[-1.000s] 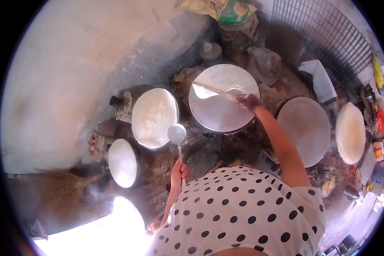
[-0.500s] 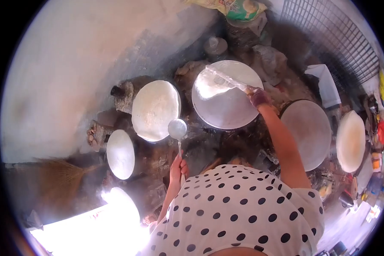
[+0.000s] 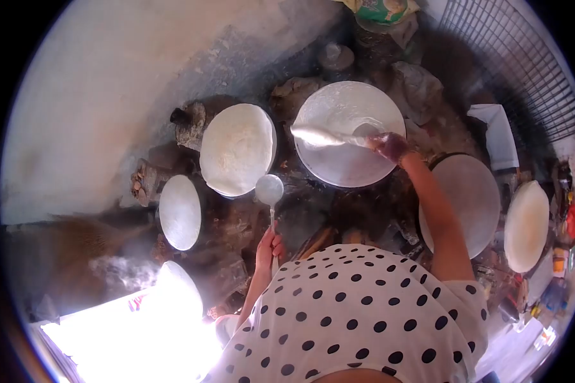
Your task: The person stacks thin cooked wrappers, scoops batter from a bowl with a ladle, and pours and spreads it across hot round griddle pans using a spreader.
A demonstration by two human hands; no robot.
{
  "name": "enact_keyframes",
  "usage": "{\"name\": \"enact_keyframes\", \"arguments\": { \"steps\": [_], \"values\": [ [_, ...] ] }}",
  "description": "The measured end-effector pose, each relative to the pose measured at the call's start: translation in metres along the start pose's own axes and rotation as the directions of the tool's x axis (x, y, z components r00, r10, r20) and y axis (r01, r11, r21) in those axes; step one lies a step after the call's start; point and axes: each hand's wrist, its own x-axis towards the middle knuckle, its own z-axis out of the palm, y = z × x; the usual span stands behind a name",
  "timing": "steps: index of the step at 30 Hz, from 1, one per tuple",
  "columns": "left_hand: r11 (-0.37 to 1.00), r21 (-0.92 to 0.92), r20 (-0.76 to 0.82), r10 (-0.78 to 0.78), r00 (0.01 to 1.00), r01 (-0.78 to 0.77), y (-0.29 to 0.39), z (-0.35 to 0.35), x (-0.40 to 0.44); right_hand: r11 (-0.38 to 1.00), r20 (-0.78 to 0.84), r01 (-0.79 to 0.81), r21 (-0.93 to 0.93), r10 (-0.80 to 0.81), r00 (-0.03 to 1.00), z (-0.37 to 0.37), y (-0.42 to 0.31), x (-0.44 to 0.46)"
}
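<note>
Clenched right hand (image 3: pixel 390 148) around a spreader (image 3: pixel 322 136), directed leftward over a round griddle (image 3: pixel 348 169) just beside the grip; left hand (image 3: pixel 270 247), lower and left of that grip, closed on a ladle (image 3: pixel 269 189). Pale batter (image 3: pixel 344 102) apparently across the griddle's far part, seemingly none on the near part, hence coating judged partial. Farther left of the right grip, full pale sheet (image 3: pixel 236 150), seemingly complete; rightward and lower, bare griddle (image 3: pixel 476 198), apparently uncoated.

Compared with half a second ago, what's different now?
The right hand has swung the flat tool across the middle round griddle: its tip moved from near the far-left rim toward the person, to the left rim. Nothing was taken hold of or let go. The left hand still holds the ladle beside that griddle.
</note>
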Motion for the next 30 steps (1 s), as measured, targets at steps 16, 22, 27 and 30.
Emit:
{"name": "enact_keyframes", "arguments": {
  "steps": [16,22,27,30],
  "values": [
    [0.994,-0.109,-0.059,-0.004,0.998,-0.002,-0.050,-0.026,-0.046,0.988,-0.047,0.149,0.050,-0.147,0.988,-0.033,0.032,0.004],
    [0.981,-0.161,-0.132,-0.135,0.982,0.113,-0.034,-0.016,-0.040,0.982,0.123,0.092,-0.164,-0.072,0.990,-0.023,0.007,-0.036],
    [0.997,-0.062,0.013,-0.040,0.999,0.041,-0.031,-0.036,-0.041,0.989,-0.088,0.040,0.143,-0.027,0.996,-0.009,0.001,-0.118],
    [0.999,0.008,0.041,-0.038,0.998,0.037,-0.028,-0.047,-0.040,0.959,-0.388,-0.096,0.266,0.198,0.900,0.061,-0.063,-0.130]
  ]
}}
